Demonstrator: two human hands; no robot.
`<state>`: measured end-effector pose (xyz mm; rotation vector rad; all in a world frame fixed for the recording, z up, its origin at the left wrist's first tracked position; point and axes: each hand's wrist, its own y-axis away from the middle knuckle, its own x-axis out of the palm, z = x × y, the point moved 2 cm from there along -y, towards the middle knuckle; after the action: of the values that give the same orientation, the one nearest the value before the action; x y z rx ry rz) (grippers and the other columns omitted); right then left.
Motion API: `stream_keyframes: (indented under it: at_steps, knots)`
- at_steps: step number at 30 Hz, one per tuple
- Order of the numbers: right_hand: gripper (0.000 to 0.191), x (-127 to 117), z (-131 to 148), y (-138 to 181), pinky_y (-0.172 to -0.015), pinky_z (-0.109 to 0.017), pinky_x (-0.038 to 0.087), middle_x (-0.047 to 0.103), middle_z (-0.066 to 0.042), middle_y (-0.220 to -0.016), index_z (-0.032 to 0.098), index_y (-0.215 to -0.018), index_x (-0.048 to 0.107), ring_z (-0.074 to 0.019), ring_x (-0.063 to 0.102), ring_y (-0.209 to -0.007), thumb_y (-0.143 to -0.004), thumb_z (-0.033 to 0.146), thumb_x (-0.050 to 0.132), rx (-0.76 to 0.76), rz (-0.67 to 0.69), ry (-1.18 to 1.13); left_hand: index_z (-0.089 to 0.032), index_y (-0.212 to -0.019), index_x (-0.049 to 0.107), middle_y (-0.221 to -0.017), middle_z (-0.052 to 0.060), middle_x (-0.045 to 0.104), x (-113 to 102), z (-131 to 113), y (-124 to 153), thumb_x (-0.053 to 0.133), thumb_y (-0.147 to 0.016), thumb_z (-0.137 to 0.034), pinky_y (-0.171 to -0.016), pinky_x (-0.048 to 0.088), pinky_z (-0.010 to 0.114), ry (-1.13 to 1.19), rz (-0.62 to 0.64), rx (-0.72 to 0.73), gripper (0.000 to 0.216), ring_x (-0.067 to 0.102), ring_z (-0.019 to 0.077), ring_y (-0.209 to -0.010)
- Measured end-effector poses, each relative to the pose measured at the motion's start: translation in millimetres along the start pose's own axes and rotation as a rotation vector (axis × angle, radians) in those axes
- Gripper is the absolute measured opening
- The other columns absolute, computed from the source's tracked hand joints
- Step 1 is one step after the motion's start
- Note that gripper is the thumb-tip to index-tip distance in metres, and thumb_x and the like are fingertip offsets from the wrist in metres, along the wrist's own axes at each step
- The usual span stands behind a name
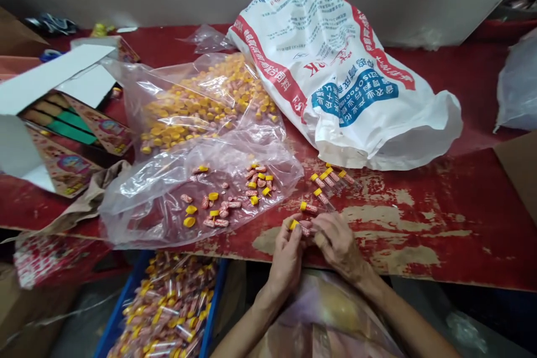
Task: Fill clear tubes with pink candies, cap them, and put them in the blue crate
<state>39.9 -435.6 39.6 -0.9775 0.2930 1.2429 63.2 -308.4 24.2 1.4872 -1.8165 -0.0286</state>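
Note:
At the table's front edge my left hand (287, 249) pinches a small tube (305, 230) by its yellow cap. The tube has a red-and-white patterned piece inside. My right hand (338, 243) is closed on the tube's other end, its fingertips partly hiding it. Just beyond the hands lie several clear tubes (321, 198) with yellow caps and the same patterned filling. Left of them, a clear plastic bag (138, 201) lies spread with loose yellow caps (189, 222) and patterned pieces (221, 223) on it. More yellow caps (201, 89) are heaped farther back in the bag.
A white printed sack (327, 50) lies on the worn red table (474, 229) behind the tubes. At left stands an open white box (62, 75) with printed triangular packs. Below the table edge, a blue crate (111, 321) holds many capped tubes. A cardboard box (518, 170) is at right.

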Motion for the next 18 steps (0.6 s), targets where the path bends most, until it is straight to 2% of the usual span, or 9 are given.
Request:
stream_keyframes:
  at_steps: [3, 5, 7, 9, 11, 12, 15, 18]
  knots:
    - [0.027, -6, -26, -2, -0.086, -0.041, 0.044, 0.058, -0.013, -0.108, 0.015, -0.115, 0.054, -0.0238, 0.052, -0.1, -0.091, 0.02, 0.043, 0.147, -0.017, 0.185, -0.026, -0.115, 0.054, -0.081, -0.002, 0.056, -9, -12, -4, 0.058, -0.085, -0.035, -0.063, 0.042, 0.022, -0.286, -0.097, 0.146, 0.031, 0.05, 0.0092, -0.063]
    - [0.029, -7, -40, 0, -0.085, -0.042, 0.043, 0.057, -0.015, -0.109, 0.013, -0.114, 0.056, -0.0257, 0.051, -0.099, -0.092, 0.024, 0.04, 0.196, 0.042, 0.301, -0.025, -0.111, 0.058, -0.081, 0.0, 0.058, -10, -22, -6, 0.058, -0.084, -0.025, -0.067, 0.042, 0.024, -0.576, -0.111, 0.341, 0.027, 0.053, 0.0127, -0.069]
    - [0.03, -4, -47, 1, -0.082, -0.04, 0.042, 0.059, -0.015, -0.107, 0.012, -0.112, 0.057, -0.0254, 0.052, -0.096, -0.093, 0.024, 0.038, 0.175, 0.084, 0.392, -0.024, -0.107, 0.062, -0.092, 0.005, 0.062, -1, -28, -9, 0.055, -0.081, -0.015, -0.078, 0.043, 0.03, -0.873, 0.012, 0.582, 0.028, 0.056, 0.0187, -0.083]
    - [0.029, 1, -52, 1, -0.077, -0.037, 0.041, 0.06, -0.014, -0.101, 0.012, -0.11, 0.057, -0.0236, 0.054, -0.088, -0.094, 0.026, 0.037, 0.137, 0.098, 0.484, -0.022, -0.105, 0.064, -0.103, 0.01, 0.064, 12, -25, -15, 0.052, -0.081, -0.011, -0.083, 0.042, 0.035, -1.197, 0.22, 0.746, 0.029, 0.057, 0.0232, -0.093]
    - [0.029, 6, -55, -2, -0.07, -0.033, 0.039, 0.062, -0.012, -0.096, 0.013, -0.108, 0.056, -0.0211, 0.055, -0.078, -0.095, 0.03, 0.036, 0.108, 0.111, 0.551, -0.018, -0.102, 0.063, -0.104, 0.012, 0.064, 22, -17, -26, 0.048, -0.085, -0.012, -0.078, 0.043, 0.036, -1.543, 0.362, 0.801, 0.024, 0.057, 0.0241, -0.091]
    - [0.03, 8, -57, -3, -0.066, -0.032, 0.038, 0.062, -0.011, -0.094, 0.014, -0.107, 0.056, -0.0199, 0.054, -0.073, -0.096, 0.032, 0.036, 0.097, 0.122, 0.57, -0.016, -0.1, 0.063, -0.101, 0.013, 0.064, 25, -14, -31, 0.047, -0.087, -0.013, -0.074, 0.043, 0.036, -1.699, 0.381, 0.808, 0.021, 0.057, 0.0243, -0.089]
    - [0.031, 7, -57, -2, -0.059, -0.031, 0.035, 0.061, -0.009, -0.092, 0.016, -0.106, 0.057, -0.0173, 0.053, -0.064, -0.096, 0.034, 0.034, 0.071, 0.182, 0.577, -0.012, -0.095, 0.062, -0.093, 0.013, 0.063, 26, -10, -42, 0.046, -0.088, -0.014, -0.069, 0.043, 0.037, -1.969, 0.295, 0.803, 0.017, 0.057, 0.0253, -0.086]
    - [0.033, 0, -51, 1, -0.055, -0.031, 0.035, 0.059, -0.008, -0.085, 0.017, -0.103, 0.058, -0.0174, 0.053, -0.06, -0.096, 0.039, 0.035, 0.068, 0.142, 0.492, -0.012, -0.087, 0.062, -0.085, 0.013, 0.064, 22, -15, -42, 0.048, -0.087, -0.012, -0.063, 0.043, 0.037, -2.02, 0.145, 0.691, 0.014, 0.059, 0.0253, -0.082]
